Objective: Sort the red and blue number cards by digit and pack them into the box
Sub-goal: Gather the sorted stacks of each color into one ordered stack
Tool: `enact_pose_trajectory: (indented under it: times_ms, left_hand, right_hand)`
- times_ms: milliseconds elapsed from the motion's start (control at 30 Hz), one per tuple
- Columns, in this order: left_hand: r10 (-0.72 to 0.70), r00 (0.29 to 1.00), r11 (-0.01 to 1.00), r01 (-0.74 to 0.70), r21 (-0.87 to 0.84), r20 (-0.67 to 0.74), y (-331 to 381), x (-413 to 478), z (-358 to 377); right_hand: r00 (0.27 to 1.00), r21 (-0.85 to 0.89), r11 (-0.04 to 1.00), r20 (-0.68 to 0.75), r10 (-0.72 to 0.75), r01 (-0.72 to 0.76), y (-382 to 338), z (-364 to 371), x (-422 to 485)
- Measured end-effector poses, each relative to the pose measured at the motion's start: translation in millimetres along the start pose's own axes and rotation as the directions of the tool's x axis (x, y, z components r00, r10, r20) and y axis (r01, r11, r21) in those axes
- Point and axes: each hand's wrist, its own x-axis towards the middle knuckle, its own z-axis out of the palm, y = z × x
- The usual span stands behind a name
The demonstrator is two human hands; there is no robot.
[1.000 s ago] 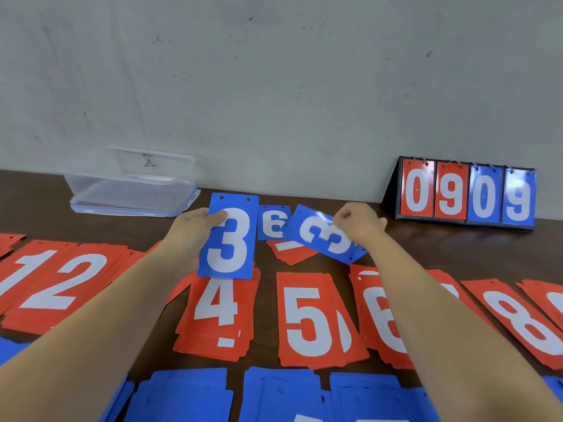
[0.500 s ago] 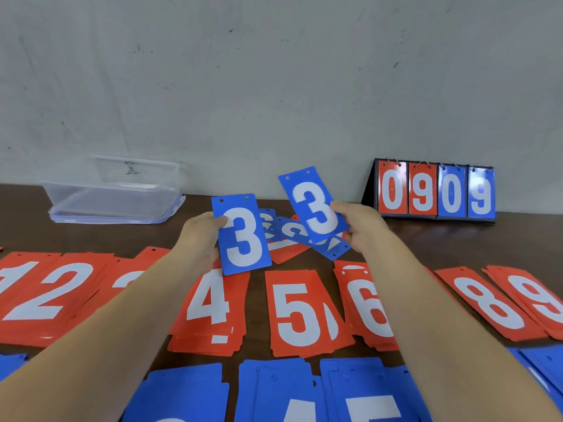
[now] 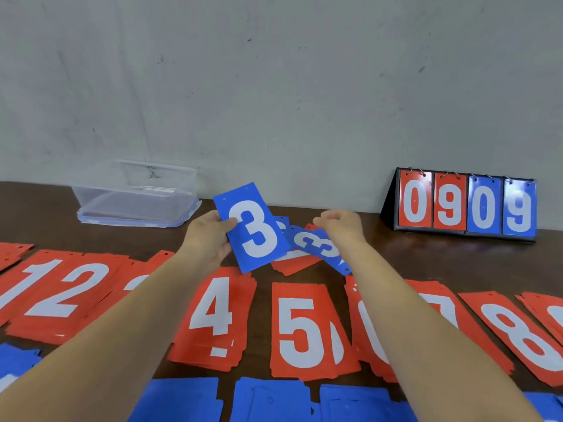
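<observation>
1. Along the bottom edge of the frame lie blue piles (image 3: 274, 400), mostly face down; just above them the red piles (image 3: 304, 327) run in digit order across the surface (image 3: 426, 260).
2. At mid-frame the left hand (image 3: 207, 239) holds the blue 3 card (image 3: 256, 229) upright, thumb on its face. Half a second ago the right hand (image 3: 341, 226) held up a second blue 3; that card is now gone from it, most likely added to the left hand's grip.
3. The right hand now hovers with curled fingers over the loose cards (image 3: 316, 246). I cannot tell whether it pinches one.
4. So the blue threes are being gathered, and more remain loose.
5. The clear box (image 3: 137, 205) sits at the upper left by the wall, well apart from the hands. A scoreboard stand (image 3: 466, 205) stands at the right.
</observation>
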Motion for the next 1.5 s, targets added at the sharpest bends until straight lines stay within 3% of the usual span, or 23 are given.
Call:
enact_pose_trajectory:
  times_ms: [67, 133, 200, 367, 500, 567, 633, 700, 733, 867, 1000, 1300, 1333, 1433, 1500]
  left_hand:
    - [0.0, 1.0, 0.999, 0.001, 0.037, -0.02, 1, 1, -10]
    - [-0.013, 0.999, 0.997, 0.016, 0.077, -0.035, -1, 0, -16]
    - [-0.017, 0.999, 0.994, 0.022, 0.11, -0.047, -1, 0, -22]
    - [-0.013, 0.996, 0.991, 0.024, 0.129, -0.089, 1, 1, -30]
    - [-0.022, 0.995, 0.992, 0.033, 0.12, -0.094, -3, 0, -32]
    - [-0.028, 0.993, 0.993, 0.041, 0.114, -0.114, -4, 0, -32]
    - [-0.028, 0.992, 0.993, 0.042, 0.108, -0.127, -3, 2, -30]
    - [-0.025, 0.99, 0.993, 0.04, 0.109, -0.136, -2, 3, -27]
    - [-0.024, 0.99, 0.993, 0.039, 0.109, -0.136, -2, 4, -24]
    - [-0.032, 0.994, 0.995, 0.041, 0.088, -0.108, -5, 5, -11]
    - [-0.04, 0.993, 0.994, 0.05, 0.093, -0.108, -8, 5, -3]
    - [-0.05, 0.988, 0.994, 0.064, 0.088, -0.148, -12, 6, -10]
    - [-0.048, 0.988, 0.994, 0.063, 0.091, -0.15, -11, 6, -12]
    - [-0.041, 0.986, 0.994, 0.057, 0.095, -0.16, -9, 9, -14]
    - [-0.043, 0.985, 0.994, 0.059, 0.089, -0.165, -9, 10, -14]
  right_hand:
    - [0.997, -0.429, 0.901, 0.006, -0.075, 0.07, 15, -10, 19]
    - [0.991, -0.635, 0.762, 0.114, -0.072, 0.129, 27, -9, 32]
    - [0.982, -0.725, 0.668, 0.183, -0.047, 0.168, 30, -6, 38]
    - [0.983, -0.782, 0.6, 0.182, -0.035, 0.166, 29, -3, 51]
    - [0.985, -0.707, 0.69, 0.163, -0.051, 0.153, 34, -6, 51]
    - [0.996, -0.562, 0.822, 0.073, -0.055, 0.087, 36, -11, 53]
    - [0.999, -0.152, 0.988, 0.028, 0.018, -0.014, 30, -20, 56]
    - [0.993, 0.248, 0.961, 0.023, 0.12, -0.122, 16, -31, 53]
    - [0.991, 0.346, 0.929, 0.021, 0.13, -0.129, 9, -35, 51]
    - [0.998, 0.34, 0.938, 0.008, 0.066, -0.065, -7, -39, 40]
    - [0.997, 0.221, 0.975, -0.076, 0.034, -0.016, 11, -27, 34]
    - [0.956, -0.126, 0.983, -0.279, 0.094, -0.134, 44, -5, 28]
    - [0.952, -0.118, 0.985, -0.292, 0.09, -0.129, 44, -8, 28]
    - [0.95, 0.272, 0.943, -0.189, 0.249, -0.193, 32, -23, 35]
    - [0.944, 0.389, 0.892, -0.136, 0.302, -0.229, 20, -36, 38]
